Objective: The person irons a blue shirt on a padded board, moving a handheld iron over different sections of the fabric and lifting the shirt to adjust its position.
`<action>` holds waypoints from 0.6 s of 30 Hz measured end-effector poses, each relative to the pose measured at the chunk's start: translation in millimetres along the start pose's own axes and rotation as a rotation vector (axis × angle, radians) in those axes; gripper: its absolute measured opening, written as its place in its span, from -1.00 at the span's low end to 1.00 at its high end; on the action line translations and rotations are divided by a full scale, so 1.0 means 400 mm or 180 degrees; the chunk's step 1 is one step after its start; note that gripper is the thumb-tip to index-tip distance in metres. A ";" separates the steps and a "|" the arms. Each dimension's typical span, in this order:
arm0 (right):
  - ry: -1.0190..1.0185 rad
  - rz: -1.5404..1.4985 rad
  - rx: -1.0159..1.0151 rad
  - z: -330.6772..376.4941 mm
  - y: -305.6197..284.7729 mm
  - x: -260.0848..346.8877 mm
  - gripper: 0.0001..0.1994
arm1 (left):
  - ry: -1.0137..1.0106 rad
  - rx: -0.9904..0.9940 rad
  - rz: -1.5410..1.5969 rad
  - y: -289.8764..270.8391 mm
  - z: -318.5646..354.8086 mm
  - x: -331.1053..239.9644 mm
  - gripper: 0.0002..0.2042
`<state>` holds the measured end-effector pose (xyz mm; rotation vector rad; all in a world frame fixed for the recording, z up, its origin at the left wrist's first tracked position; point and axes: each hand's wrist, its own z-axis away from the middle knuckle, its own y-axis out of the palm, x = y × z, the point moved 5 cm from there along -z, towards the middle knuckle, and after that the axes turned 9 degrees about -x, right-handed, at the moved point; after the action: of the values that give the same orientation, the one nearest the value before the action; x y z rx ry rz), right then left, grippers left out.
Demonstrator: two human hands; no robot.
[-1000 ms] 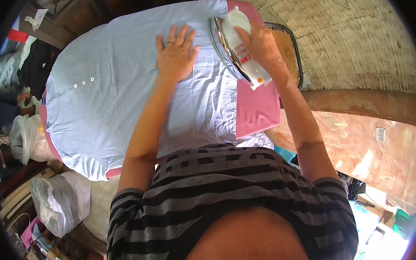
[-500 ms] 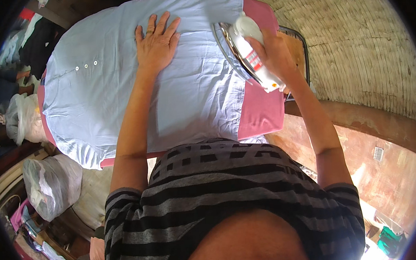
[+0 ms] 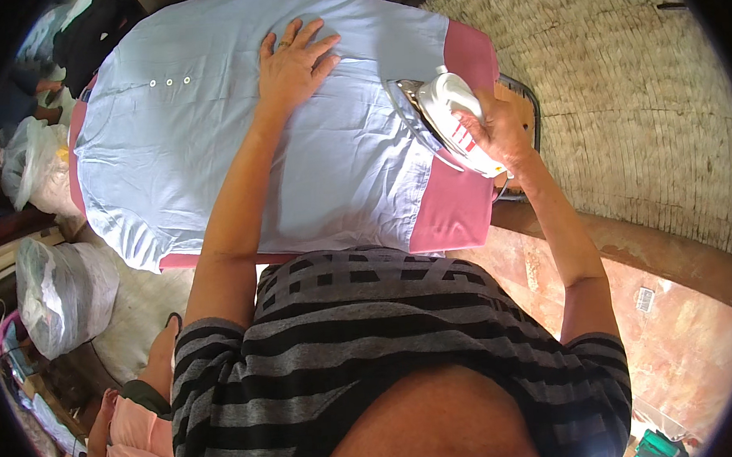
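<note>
A light blue shirt (image 3: 185,156) with several small white buttons lies spread over a pink-covered ironing board (image 3: 452,202). My left hand (image 3: 297,61) rests flat on the shirt's upper middle, fingers spread, a ring on one finger. On the right, my right hand (image 3: 503,132) grips the handle of a white clothes iron (image 3: 451,106) with red markings. The iron is tipped, its metal soleplate facing left, near the shirt's right edge. Whether its lower edge touches the cloth I cannot tell. Creases run through the cloth between my left hand and the iron.
A woven wall (image 3: 617,87) rises on the right above a brownish ledge. At left stand stuffed clear plastic bags (image 3: 64,293), with dark clothes (image 3: 99,44) behind. A person in a peach garment (image 3: 136,448) is at lower left. Green cloth (image 3: 658,447) lies at lower right.
In the picture the iron and my right hand have shifted down and slightly right. My left hand stays flat on the shirt. More of the person at lower left shows as the view has shifted.
</note>
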<state>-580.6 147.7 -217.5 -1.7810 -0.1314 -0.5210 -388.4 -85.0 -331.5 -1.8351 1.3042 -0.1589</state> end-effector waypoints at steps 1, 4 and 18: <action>-0.0177 0.0086 -0.0004 -0.019 -0.001 0.009 -0.67 | -0.0002 -0.0069 0.0062 -0.003 0.000 0.001 -0.68; -0.0700 0.0062 -0.0173 -0.095 0.023 0.034 -0.69 | -0.0041 -0.0244 0.0393 -0.016 -0.004 -0.001 -0.74; -0.0787 -0.0027 0.0558 -0.193 0.028 0.014 -0.73 | -0.0324 -0.0534 0.0894 -0.038 0.002 0.043 -0.96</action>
<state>-593.2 70.9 -210.8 -1.6674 -0.3463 -0.2840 -369.5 -97.2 -327.5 -1.7491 1.5232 0.1974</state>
